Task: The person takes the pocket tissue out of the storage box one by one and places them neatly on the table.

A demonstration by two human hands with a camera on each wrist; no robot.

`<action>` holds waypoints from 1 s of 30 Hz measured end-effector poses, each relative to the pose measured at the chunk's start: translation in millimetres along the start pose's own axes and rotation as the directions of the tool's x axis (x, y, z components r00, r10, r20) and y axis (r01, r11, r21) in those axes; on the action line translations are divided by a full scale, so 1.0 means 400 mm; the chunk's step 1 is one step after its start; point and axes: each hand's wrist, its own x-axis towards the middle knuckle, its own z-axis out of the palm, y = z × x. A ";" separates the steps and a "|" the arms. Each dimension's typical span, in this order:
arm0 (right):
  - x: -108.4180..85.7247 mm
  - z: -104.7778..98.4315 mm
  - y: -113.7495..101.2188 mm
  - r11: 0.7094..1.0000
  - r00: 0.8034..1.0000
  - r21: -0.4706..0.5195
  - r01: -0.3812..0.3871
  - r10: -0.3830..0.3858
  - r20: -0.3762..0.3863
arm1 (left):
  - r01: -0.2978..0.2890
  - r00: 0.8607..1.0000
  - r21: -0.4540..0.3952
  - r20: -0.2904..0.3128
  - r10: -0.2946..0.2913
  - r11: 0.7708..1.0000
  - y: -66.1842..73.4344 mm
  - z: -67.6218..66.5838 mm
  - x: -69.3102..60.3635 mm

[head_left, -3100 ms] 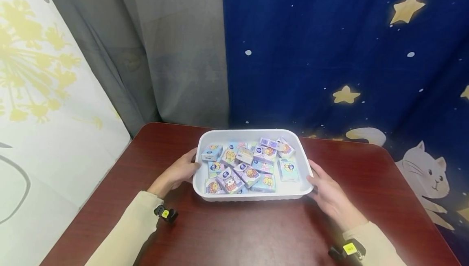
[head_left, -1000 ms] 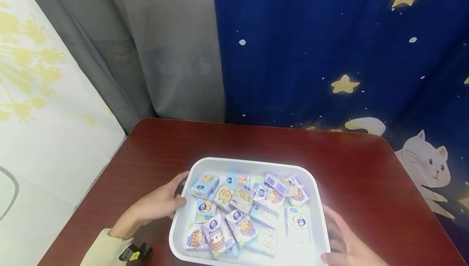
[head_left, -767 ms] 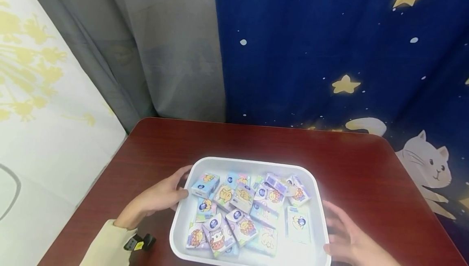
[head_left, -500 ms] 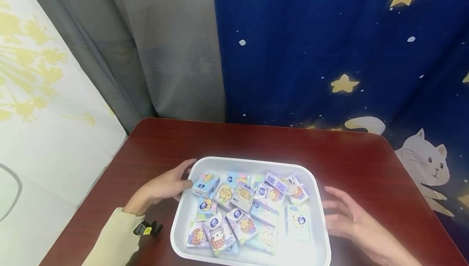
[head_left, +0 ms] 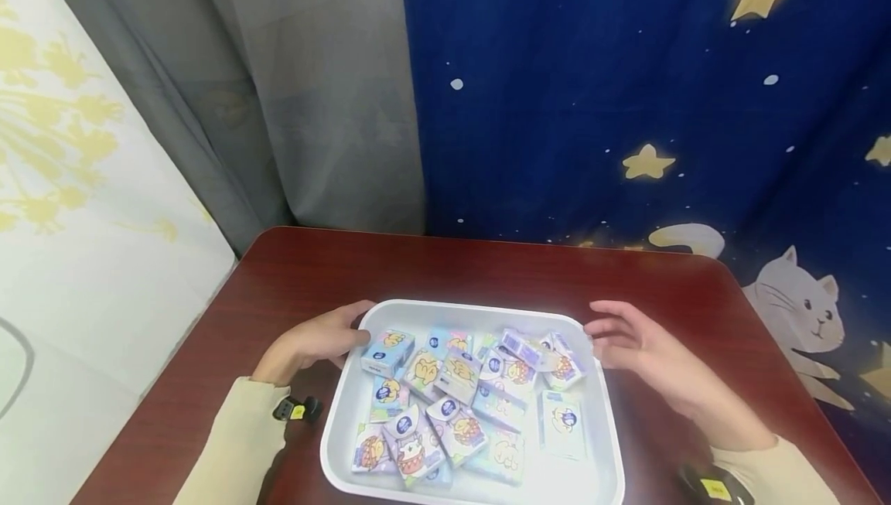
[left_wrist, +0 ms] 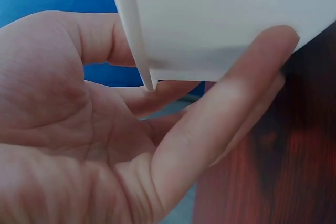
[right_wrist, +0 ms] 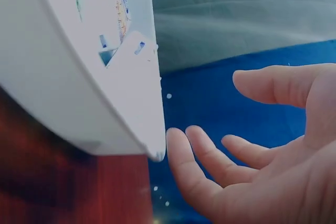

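Observation:
A white plastic tray [head_left: 605, 443] lies at the front middle of the table, holding several small cartoon-printed packs [head_left: 412, 451] that look like pocket tissues. At its far left corner my left hand [head_left: 316, 344] grips the rim; in the left wrist view the thumb goes over the edge and fingers lie against the outer wall [left_wrist: 210, 19]. My right hand [head_left: 650, 354] is by the far right corner, its fingers spread and loosely bent. In the right wrist view those fingertips [right_wrist: 176, 135] are beside the rim, holding nothing.
The dark red tabletop [head_left: 501, 273] extends behind and to both sides of the tray. A grey curtain [head_left: 334, 87] and a blue starry curtain [head_left: 543, 87] hang behind it, with a white patterned cloth [head_left: 90, 296] on the left.
The tray came nearer from its earlier place, then stayed put. My right hand let go of its right side and moved up to the far corner. My left hand slid along the rim toward the far corner.

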 end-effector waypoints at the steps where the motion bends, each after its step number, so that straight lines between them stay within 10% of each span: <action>1: 0.010 0.006 -0.008 1.000 1.000 -0.006 -0.003 0.003 0.014 | -0.001 1.000 -0.001 -0.001 0.001 1.000 -0.001 -0.001 -0.001; 11: 0.082 0.068 -0.065 0.978 0.995 -0.208 -0.007 0.027 0.094 | -0.024 1.000 0.000 0.017 0.024 1.000 0.001 -0.007 0.001; 21: 0.134 0.122 -0.087 0.859 0.981 -0.492 0.145 -0.061 0.184 | -0.016 1.000 -0.003 0.018 0.017 1.000 0.004 -0.008 0.000; 30: 0.161 0.162 -0.071 0.762 0.981 -0.640 0.096 0.036 0.190 | -0.024 1.000 -0.002 0.017 0.024 1.000 -0.003 -0.005 0.004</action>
